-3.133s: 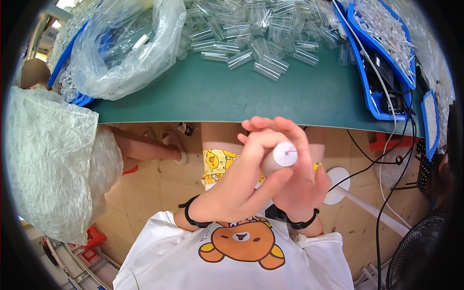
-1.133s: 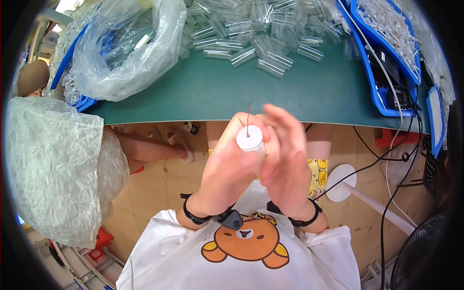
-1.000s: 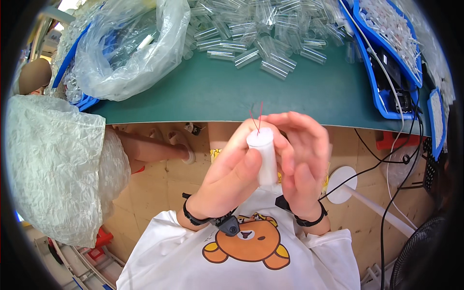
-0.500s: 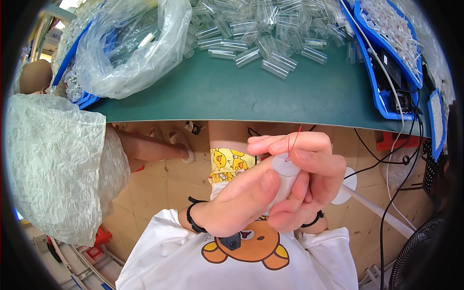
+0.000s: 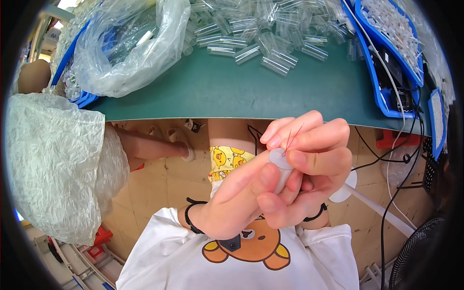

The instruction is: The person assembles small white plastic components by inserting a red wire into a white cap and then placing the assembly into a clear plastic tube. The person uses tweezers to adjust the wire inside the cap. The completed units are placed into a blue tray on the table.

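Above my lap, near the table's front edge, my two hands close around a small white cylinder (image 5: 280, 158) with a pale round end facing up. My left hand (image 5: 237, 198) grips its side, thumb pressed along it. My right hand (image 5: 321, 162) curls around the other side, its thumb and index finger at the rim by two thin reddish wires (image 5: 288, 141) that rise from the end. Whether the right fingers pinch the wires is hard to see. The cylinder's lower part is hidden by the fingers.
On the green table (image 5: 232, 96) lies a heap of clear plastic tubes (image 5: 270, 38). A clear plastic bag (image 5: 125, 77) stands at the left, blue bins (image 5: 377, 92) with small white parts at the right. Another person (image 5: 58, 164) sits at my left. Cables (image 5: 386, 193) hang at the right.
Both hands have shifted slightly, and my right hand's fingers have risen and loosened a little around the cylinder. The wires now spread apart and tilt more to the right.
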The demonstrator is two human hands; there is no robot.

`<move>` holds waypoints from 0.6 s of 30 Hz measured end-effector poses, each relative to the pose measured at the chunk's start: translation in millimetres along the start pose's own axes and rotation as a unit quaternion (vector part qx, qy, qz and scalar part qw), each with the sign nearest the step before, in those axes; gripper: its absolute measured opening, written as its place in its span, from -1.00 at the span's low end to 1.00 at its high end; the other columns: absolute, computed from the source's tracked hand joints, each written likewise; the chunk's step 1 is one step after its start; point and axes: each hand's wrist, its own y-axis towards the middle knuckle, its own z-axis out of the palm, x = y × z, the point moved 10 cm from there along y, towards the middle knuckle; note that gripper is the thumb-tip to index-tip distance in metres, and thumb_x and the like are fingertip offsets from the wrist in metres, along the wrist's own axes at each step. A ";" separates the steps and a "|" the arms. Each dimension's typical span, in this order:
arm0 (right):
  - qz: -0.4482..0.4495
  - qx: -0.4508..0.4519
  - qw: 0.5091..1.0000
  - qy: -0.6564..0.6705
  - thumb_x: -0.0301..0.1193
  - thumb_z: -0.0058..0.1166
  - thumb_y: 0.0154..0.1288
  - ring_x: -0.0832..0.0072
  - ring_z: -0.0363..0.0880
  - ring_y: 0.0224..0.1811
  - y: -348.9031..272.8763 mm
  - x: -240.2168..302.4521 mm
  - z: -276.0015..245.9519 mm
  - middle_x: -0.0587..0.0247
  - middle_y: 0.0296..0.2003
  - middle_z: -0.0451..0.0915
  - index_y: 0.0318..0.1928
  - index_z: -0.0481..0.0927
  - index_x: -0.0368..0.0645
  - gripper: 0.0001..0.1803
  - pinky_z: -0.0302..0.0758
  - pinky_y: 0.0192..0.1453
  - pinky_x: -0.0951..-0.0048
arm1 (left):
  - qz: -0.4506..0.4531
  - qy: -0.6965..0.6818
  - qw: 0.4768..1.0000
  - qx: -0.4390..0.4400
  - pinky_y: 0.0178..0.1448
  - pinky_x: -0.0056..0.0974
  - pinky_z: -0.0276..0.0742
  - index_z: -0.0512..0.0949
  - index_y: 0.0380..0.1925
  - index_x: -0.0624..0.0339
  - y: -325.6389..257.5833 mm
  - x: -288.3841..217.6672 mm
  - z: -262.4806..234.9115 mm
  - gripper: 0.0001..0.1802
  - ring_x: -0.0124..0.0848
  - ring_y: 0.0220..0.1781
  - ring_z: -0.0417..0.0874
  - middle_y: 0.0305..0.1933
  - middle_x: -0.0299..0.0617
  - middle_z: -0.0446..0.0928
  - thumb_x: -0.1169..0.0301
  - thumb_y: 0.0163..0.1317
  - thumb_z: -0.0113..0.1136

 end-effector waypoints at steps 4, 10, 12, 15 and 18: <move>-0.013 0.027 0.999 -0.019 -0.45 0.29 -0.33 0.45 0.31 -0.44 3.1 2.9 1.5 0.24 -0.33 0.26 -0.34 0.39 -0.19 -0.56 0.48 -0.39 0.35 | 0.016 0.020 1.000 0.003 -0.02 -0.45 0.20 0.33 -0.18 0.25 1.1 -4.6 3.3 -0.61 -0.53 -0.20 0.29 -0.29 -0.32 0.32 0.12 0.36 -0.28; -0.021 0.002 0.999 -0.035 -0.44 0.28 -0.38 0.46 0.30 -0.47 -0.2 2.3 0.4 0.24 -0.36 0.27 -0.35 0.39 -0.21 -0.54 0.48 -0.39 0.35 | -0.012 -0.063 0.998 0.002 0.01 -0.43 0.24 0.29 -0.08 0.26 -1.0 0.6 -2.4 -0.59 -0.53 -0.15 0.31 -0.23 -0.27 0.33 0.11 0.36 -0.27; -0.015 -0.016 0.999 -0.047 -0.44 0.27 -0.39 0.47 0.29 -0.49 -1.8 2.3 -2.7 0.23 -0.37 0.28 -0.36 0.38 -0.23 -0.54 0.47 -0.40 0.36 | -0.045 -0.104 0.993 -0.028 0.04 -0.41 0.26 0.28 -0.06 0.28 -0.5 5.1 -2.8 -0.58 -0.53 -0.13 0.33 -0.22 -0.26 0.33 0.12 0.35 -0.25; 0.039 -0.047 0.998 0.008 -0.49 0.33 -0.41 0.44 0.40 -0.42 -0.9 -4.6 -5.9 0.19 -0.33 0.42 -0.36 0.46 -0.26 -0.55 0.48 -0.34 0.43 | -0.029 -0.138 0.990 -0.017 0.08 -0.39 0.27 0.27 -0.04 0.30 1.7 2.4 -0.3 -0.57 -0.50 -0.08 0.35 -0.20 -0.25 0.35 0.13 0.34 -0.20; 0.064 -0.060 0.996 0.016 -0.45 0.37 -0.42 0.44 0.41 -0.42 -2.0 -7.6 -7.0 0.18 -0.33 0.43 -0.36 0.47 -0.26 -0.53 0.47 -0.36 0.45 | 0.060 -0.096 0.988 0.103 0.10 -0.37 0.28 0.26 -0.02 0.32 6.4 -11.4 5.5 -0.57 -0.48 -0.06 0.36 -0.18 -0.26 0.36 0.17 0.32 -0.16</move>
